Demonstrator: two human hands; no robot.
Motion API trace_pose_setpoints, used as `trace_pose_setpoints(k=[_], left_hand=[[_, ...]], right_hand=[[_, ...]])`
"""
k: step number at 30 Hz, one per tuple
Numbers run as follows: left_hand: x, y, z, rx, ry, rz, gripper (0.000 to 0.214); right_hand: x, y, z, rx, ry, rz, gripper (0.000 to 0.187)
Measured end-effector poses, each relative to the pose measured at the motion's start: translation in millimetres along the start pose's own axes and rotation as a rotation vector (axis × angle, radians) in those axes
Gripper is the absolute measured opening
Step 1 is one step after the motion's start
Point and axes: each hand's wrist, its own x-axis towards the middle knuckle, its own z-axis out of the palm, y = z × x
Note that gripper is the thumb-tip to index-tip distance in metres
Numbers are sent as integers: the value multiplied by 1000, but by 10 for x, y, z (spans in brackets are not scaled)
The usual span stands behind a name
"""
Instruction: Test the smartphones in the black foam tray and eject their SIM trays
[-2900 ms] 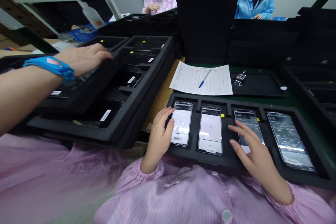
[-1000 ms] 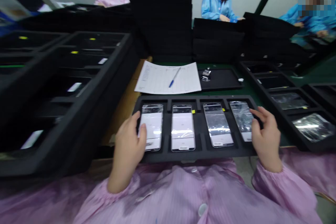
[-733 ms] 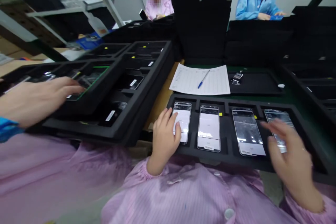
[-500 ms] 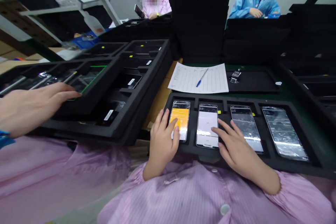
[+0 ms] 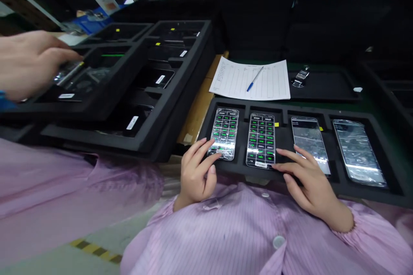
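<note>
A black foam tray (image 5: 284, 137) in front of me holds several phones side by side. The first phone (image 5: 223, 133) and the second phone (image 5: 260, 139) show grids of green and white tiles. The third phone (image 5: 310, 138) and the fourth phone (image 5: 359, 152) are under shiny film. My left hand (image 5: 195, 174) lies at the tray's near left corner, fingers spread, fingertips touching the bottom of the first phone. My right hand (image 5: 308, 180) rests open on the tray's near edge, fingers reaching between the second and third phones. Neither hand holds anything.
A co-worker's hand (image 5: 30, 62) at the left reaches into a stack of black foam trays (image 5: 151, 107) with dark phones. A paper form (image 5: 251, 80) with a blue pen (image 5: 254, 79) lies behind my tray. A small metal piece (image 5: 300, 77) sits on a black mat. Black trays stand behind.
The first two screens changed from orange and white to green tile grids. My right hand slid to the tray's near edge. The view tilted down. The co-worker's hand rose and moved left.
</note>
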Motion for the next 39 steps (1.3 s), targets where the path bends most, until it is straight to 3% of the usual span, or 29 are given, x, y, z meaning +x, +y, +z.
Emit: trace_pose_setpoints(k=[4,13,16,22,26,31,33,37,39], left_hand=[[-4,28,4,12,27,28,28],[27,62,82,75,-114,101,33],[59,47,65,54,-47,89,37],[262,46,18,59,203,17,40],[405,54,128,19,286,-94,40],[487,1,255,-2,130,-246,37],[496,-40,275,-25,80,-306,35],[509,-79,291,-52,53,-359,33],[514,-73,296,-48,77,-353,33]], right_hand=[[-2,10,1,-27,-78,-30,21],[-48,59,-4,98,34,31,24],[-68,64,-13,107,56,62,25],[-171,134,-149,35,97,148,27],[-276,280,-346,-83,219,305,26],[-396,486,-573,-191,425,485,28],[-406,513,-598,-203,399,459,26],[-375,494,-560,-189,112,350,24],[-386,499,-562,-228,176,372,23]])
